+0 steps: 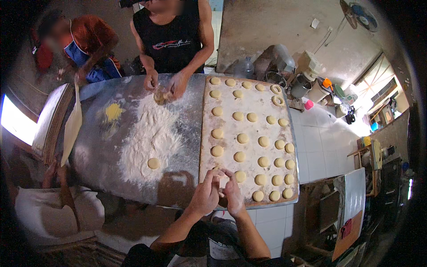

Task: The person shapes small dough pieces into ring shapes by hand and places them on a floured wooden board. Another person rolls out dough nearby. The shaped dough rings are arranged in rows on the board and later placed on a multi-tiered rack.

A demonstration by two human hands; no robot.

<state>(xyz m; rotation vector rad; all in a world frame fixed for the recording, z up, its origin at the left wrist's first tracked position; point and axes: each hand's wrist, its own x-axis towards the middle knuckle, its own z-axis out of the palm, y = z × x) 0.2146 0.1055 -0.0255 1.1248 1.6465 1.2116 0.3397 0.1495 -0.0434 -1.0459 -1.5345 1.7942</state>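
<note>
Hands meet at the near edge of a floured board: the left hand (205, 196) and right hand (233, 196) are brought close together, fingers curled narrow around a small piece of dough (221, 181) pinched between the fingertips. That piece sits at the six o'clock edge of the wooden board (208, 133), just at its lower left corner, and only a pale sliver of it shows between the thumbs.

Rows of round dough discs (242, 138) cover the board from twelve o'clock down to about five o'clock, spaced apart from each other. Two ring-shaped pieces (276, 94) lie near the board's one o'clock corner.

At nine o'clock from the board, a heap of flour (151, 133) spreads across the metal table (180, 129), with one dough disc (154, 163) lying alone on its near side and a yellow smear (114, 111) at its far left. At eleven o'clock, another person in a black sleeveless top (171, 38) has both hands on a lump of dough (161, 95) at the table's far edge. A third person in an orange top (91, 35) stands at ten o'clock. Jugs and containers (307, 82) crowd the white tiled counter (318, 147) at two o'clock.
</note>
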